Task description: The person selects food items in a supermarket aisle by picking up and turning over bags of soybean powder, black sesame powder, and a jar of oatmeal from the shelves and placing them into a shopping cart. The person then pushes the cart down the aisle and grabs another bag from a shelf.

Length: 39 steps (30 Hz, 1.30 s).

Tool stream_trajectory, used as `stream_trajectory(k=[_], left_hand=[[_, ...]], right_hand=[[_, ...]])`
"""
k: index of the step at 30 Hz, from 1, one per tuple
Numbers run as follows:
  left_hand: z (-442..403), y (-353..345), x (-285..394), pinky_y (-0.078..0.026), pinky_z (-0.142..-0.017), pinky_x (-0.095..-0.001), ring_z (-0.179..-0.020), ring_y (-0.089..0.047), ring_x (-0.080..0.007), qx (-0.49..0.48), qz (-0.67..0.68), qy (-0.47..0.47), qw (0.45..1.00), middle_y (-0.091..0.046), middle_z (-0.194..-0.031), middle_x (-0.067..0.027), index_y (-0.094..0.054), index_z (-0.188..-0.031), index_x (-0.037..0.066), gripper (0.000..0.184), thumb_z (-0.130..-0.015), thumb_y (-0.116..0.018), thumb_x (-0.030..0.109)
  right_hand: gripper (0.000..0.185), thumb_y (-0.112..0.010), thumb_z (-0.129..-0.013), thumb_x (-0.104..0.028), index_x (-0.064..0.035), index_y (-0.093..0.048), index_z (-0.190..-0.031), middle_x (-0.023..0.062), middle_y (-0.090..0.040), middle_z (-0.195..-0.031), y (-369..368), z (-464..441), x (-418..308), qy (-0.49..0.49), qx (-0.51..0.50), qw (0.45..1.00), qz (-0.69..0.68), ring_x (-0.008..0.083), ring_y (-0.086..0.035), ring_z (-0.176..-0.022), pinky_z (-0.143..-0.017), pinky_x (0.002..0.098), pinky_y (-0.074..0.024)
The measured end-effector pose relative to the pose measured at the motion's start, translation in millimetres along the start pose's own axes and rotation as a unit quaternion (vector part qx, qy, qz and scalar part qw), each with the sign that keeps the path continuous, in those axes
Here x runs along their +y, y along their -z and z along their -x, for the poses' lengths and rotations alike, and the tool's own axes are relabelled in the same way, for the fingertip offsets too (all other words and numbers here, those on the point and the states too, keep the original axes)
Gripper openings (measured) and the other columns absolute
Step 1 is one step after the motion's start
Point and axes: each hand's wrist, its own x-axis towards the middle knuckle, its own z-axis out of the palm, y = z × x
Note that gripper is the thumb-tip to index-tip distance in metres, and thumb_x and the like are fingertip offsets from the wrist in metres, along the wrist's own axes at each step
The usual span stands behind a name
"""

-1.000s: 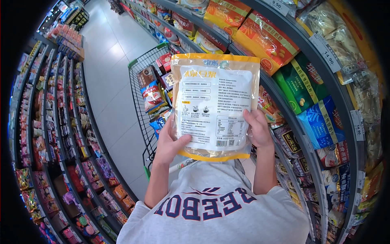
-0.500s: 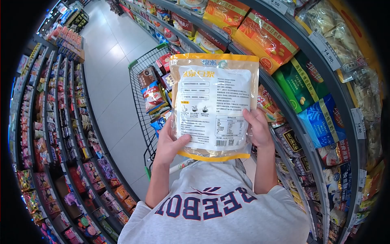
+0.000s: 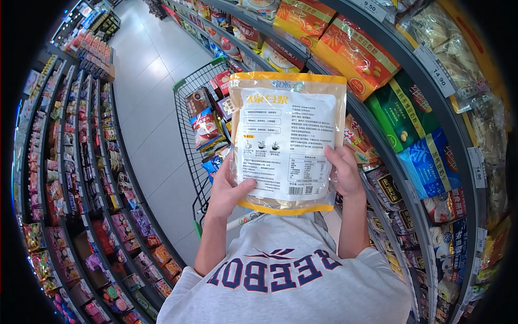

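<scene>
Between my two hands, a bag of soybean milk powder (image 3: 286, 146) is held upright in front of my chest. Its printed back, with a white label panel, small drawings, a table and a barcode, faces me; yellow bands run along its top and bottom. My left hand (image 3: 229, 189) grips the lower left edge, thumb on the front. On the right edge, my right hand (image 3: 343, 171) does the same. The fingers behind the bag are hidden. Beyond the bag stands a shopping cart (image 3: 189, 129), partly covered by it, with several packaged foods (image 3: 204, 127) inside.
Close on my right, a shelf (image 3: 431, 70) holds orange bags (image 3: 356, 54), a green bag (image 3: 402, 110) and a blue bag (image 3: 431, 162), with price tags along its edges. Shelves of small snacks (image 3: 102, 216) line the left. A tiled aisle floor (image 3: 151, 108) runs between them.
The view has shifted very slightly, so shelves and cart sit a little further right. Both hands keep the same hold on the bag.
</scene>
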Motion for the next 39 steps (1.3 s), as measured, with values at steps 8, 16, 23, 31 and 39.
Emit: stream_trajectory(k=[8, 16, 23, 31, 39], left_hand=[[0, 0, 2, -0.049, -0.106, -0.0343, -0.121, -0.063, -0.0196, 0.0, 0.005, 0.004, 1.0, -0.063, -0.134, -0.0136, -0.036, -0.151, -0.004, 0.089, -0.08, -0.087, 0.011], [-1, 1, 2, -0.048, -0.106, -0.0337, -0.121, -0.062, -0.0193, -0.002, -0.002, 0.006, 1.0, -0.063, -0.134, -0.0131, -0.036, -0.151, -0.005, 0.089, -0.08, -0.087, 0.013], [0, 3, -1, -0.047, -0.107, -0.0338, -0.122, -0.062, -0.0191, 0.003, -0.002, 0.005, 1.0, -0.062, -0.135, -0.0129, -0.036, -0.151, -0.005, 0.089, -0.08, -0.087, 0.014], [0, 2, 0, -0.048, -0.107, -0.0337, -0.121, -0.063, -0.0192, 0.004, -0.002, 0.006, 1.0, -0.063, -0.134, -0.0131, -0.036, -0.151, -0.005, 0.09, -0.08, -0.087, 0.014], [1, 5, 0, -0.05, -0.105, -0.0334, -0.119, -0.064, -0.0193, 0.007, 0.003, 0.011, 1.0, -0.064, -0.133, -0.0136, -0.037, -0.149, -0.004, 0.086, -0.08, -0.087, 0.012]], right_hand=[[0.045, -0.058, -0.105, -0.026, 0.0072, -0.056, -0.135, 0.0132, -0.067, -0.128, 0, -1, 1, -0.002, 0.001, 1.0, 0.003, 0.0179, -0.065, -0.114, -0.097, 0.0308, -0.0497], [0.045, -0.057, -0.105, -0.026, 0.0076, -0.056, -0.134, 0.0133, -0.067, -0.127, -1, -1, 2, 0.0, 0.003, 1.0, 0.001, 0.0174, -0.065, -0.114, -0.096, 0.0301, -0.0501], [0.045, -0.057, -0.105, -0.025, 0.0071, -0.054, -0.137, 0.013, -0.066, -0.128, -2, -2, 3, -0.006, 0.004, 1.0, 0.001, 0.018, -0.065, -0.114, -0.096, 0.0301, -0.0503], [0.044, -0.056, -0.105, -0.022, 0.0069, -0.053, -0.138, 0.0126, -0.066, -0.128, -3, -2, 6, -0.004, 0.03, 1.0, 0.006, 0.0176, -0.064, -0.116, -0.099, 0.0311, -0.0486], [0.043, -0.056, -0.105, -0.024, 0.0068, -0.055, -0.136, 0.0129, -0.066, -0.128, -2, -3, 6, -0.011, 0.004, 1.0, -0.004, 0.0179, -0.064, -0.116, -0.098, 0.031, -0.0492]])
